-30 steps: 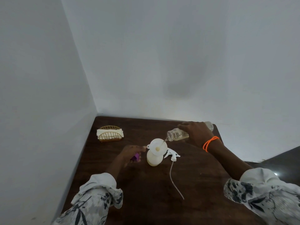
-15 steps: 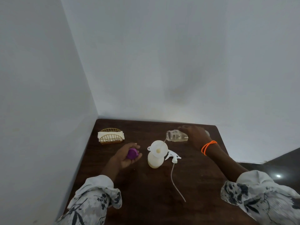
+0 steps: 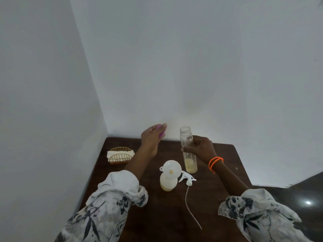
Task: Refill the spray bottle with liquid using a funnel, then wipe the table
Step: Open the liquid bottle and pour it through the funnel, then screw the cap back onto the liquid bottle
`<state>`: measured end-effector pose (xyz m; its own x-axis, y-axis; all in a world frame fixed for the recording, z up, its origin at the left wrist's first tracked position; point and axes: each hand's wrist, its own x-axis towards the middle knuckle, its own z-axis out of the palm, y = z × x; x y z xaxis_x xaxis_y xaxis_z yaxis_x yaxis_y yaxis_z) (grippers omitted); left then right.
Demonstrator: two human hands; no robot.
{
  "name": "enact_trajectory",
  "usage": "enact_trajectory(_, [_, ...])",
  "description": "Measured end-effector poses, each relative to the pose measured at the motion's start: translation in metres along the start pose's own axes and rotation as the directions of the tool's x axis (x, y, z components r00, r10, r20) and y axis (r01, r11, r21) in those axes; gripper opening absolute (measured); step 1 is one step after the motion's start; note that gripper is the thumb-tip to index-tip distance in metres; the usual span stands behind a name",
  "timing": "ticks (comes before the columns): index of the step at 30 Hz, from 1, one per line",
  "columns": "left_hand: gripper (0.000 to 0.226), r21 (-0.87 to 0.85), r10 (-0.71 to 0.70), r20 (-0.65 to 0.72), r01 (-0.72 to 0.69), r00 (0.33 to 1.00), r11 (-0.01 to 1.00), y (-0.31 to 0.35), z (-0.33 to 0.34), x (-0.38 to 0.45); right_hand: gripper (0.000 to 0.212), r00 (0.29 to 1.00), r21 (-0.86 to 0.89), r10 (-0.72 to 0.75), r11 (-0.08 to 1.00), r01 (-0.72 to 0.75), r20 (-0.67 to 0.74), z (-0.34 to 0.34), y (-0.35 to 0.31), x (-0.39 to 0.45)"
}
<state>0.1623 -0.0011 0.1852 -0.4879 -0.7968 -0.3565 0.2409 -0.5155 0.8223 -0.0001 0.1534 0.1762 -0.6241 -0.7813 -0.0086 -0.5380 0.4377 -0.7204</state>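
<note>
Near edge of counter (image 3: pixel 157 224): only the sleeves and the thin dip tube of the detached spray head (image 3: pixel 187 179), which lies mid-counter just right of the spray bottle (image 3: pixel 168 183). Spray bottle upright mid-counter, white translucent, pale yellowish liquid visible low inside; white funnel (image 3: pixel 171 168) seated in its neck. Pouring looks finished or paused. Right hand (image 3: pixel 201 149) grasps clear source bottle (image 3: pixel 188 151) round its middle, upright, uncapped, small yellowish remainder at its bottom, just behind the spray head. Left hand (image 3: pixel 152 138) raised toward far edge, fingers curled on purple cap (image 3: pixel 160 131), likely about to recap. Left: remove funnel, refit spray head, wipe counter. Gold napkin holder (image 3: pixel 120 155) with white napkins at far left edge, untouched.
</note>
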Motion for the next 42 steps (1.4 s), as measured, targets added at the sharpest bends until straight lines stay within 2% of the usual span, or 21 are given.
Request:
enact_trajectory(3, [0.036, 0.080, 0.197, 0.071, -0.202, 0.978, 0.976, 0.014, 0.022, -0.005, 0.037, 0.999, 0.057, -0.040, 0.998, 0.040, 0.011, 0.004, -0.014, 0.003])
enact_trajectory(6, [0.037, 0.305, 0.377, 0.165, -0.411, 0.911, 0.859, 0.023, 0.034, -0.006, 0.044, 0.997, 0.069, -0.079, 0.995, 0.078, 0.018, 0.007, -0.029, 0.005])
enact_trajectory(10, [0.035, 0.448, 0.415, 0.301, -0.511, 0.859, 0.734, 0.024, 0.040, -0.010, 0.049, 0.994, 0.076, -0.109, 0.991, 0.108, 0.014, 0.008, -0.042, 0.005])
enact_trajectory(17, [0.041, 0.447, 0.424, 0.346, -0.544, 0.837, 0.710, 0.023, 0.028, -0.009, 0.039, 0.988, 0.045, -0.154, 0.987, 0.154, -0.004, 0.003, -0.051, 0.005])
enact_trajectory(24, [0.032, 0.401, 0.374, 0.277, -0.461, 0.885, 0.792, 0.029, 0.029, -0.011, 0.038, 0.990, 0.050, -0.141, 0.989, 0.141, -0.003, 0.002, -0.061, 0.002])
enact_trajectory(31, [0.020, 0.319, 0.350, 0.333, -0.454, 0.875, 0.832, 0.036, 0.024, -0.006, 0.037, 0.992, 0.062, -0.127, 0.990, 0.126, 0.012, -0.001, -0.068, 0.004])
enact_trajectory(35, [0.026, 0.299, 0.356, 0.311, -0.447, 0.881, 0.843, 0.037, 0.029, -0.005, 0.038, 0.993, 0.057, -0.121, 0.991, 0.120, 0.007, -0.002, -0.075, 0.008])
enact_trajectory(38, [0.037, 0.393, 0.425, 0.192, -0.466, 0.885, 0.793, 0.037, 0.038, -0.003, 0.037, 0.993, 0.050, -0.120, 0.991, 0.120, -0.010, -0.001, -0.077, 0.011])
enact_trajectory(42, [0.048, 0.610, 0.581, 0.030, -0.475, 0.813, 0.634, 0.034, 0.048, -0.005, 0.039, 0.993, -0.033, -0.114, 0.993, 0.113, -0.029, 0.006, -0.076, 0.016])
